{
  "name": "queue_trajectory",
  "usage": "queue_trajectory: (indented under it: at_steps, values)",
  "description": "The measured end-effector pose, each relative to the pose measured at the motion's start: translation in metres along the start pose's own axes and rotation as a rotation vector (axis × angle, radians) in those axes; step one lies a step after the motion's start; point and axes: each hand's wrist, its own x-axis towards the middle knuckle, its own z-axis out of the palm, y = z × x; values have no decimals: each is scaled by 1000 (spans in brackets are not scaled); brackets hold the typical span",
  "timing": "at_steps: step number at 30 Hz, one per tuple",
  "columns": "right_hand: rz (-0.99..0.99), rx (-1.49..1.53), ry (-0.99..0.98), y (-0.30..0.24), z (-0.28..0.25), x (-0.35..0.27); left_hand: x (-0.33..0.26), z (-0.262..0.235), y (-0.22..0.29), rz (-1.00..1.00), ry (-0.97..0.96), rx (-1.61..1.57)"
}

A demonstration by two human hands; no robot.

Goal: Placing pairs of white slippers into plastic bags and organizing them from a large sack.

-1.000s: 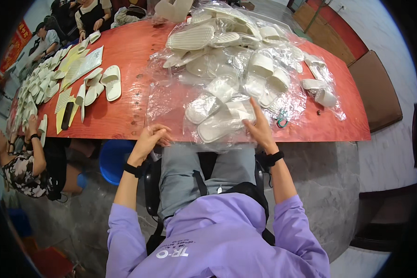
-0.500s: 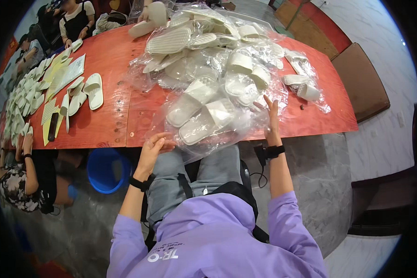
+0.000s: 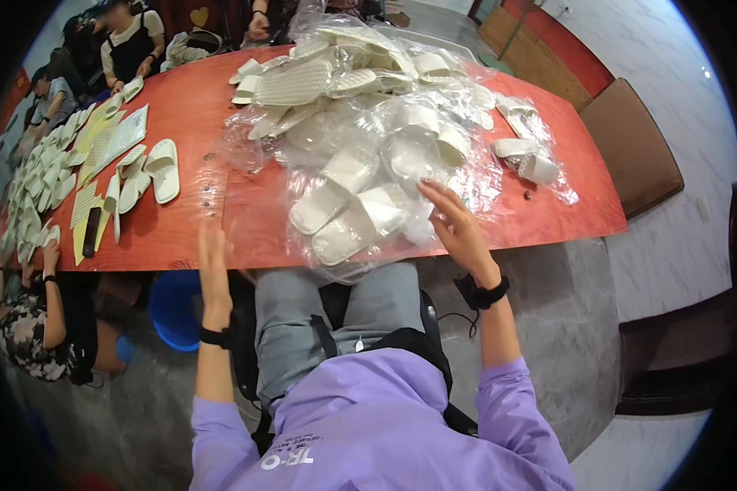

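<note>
White slippers (image 3: 341, 236), pr, open-toe, in clr plastic bag (image 3: 420, 232)

- Bagged slippers (image 3: 354, 227) between my left hand (image 3: 214, 266) and right hand (image 3: 460, 231): two.
- Blue bucket (image 3: 174, 315), lower left of my left hand: one.
- Black wristbands (image 3: 214, 336): two.
</note>
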Motion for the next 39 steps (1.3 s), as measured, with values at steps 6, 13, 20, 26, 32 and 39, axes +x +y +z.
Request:
queue_trajectory:
  at_steps: [6,13,20,26,32,39]
  values:
    - [-341,-134,-261,-67,14,12,60,-4,89,535,-270,453]
    - [-383,-188,-354,-82,19,16,59,37,141,346,-740,219]
    - [2,229,-30,-57,22,21,89,39,121,394,-376,4]
    - [-30,-81,-135,-13,12,44,99,65,105,570,-103,162]
    - [-272,-67,-77,-82,2,79,83,115,116,659,-266,176]
    - [-70,204,-50,-50,14,97,80,92,115,249,-595,-46]
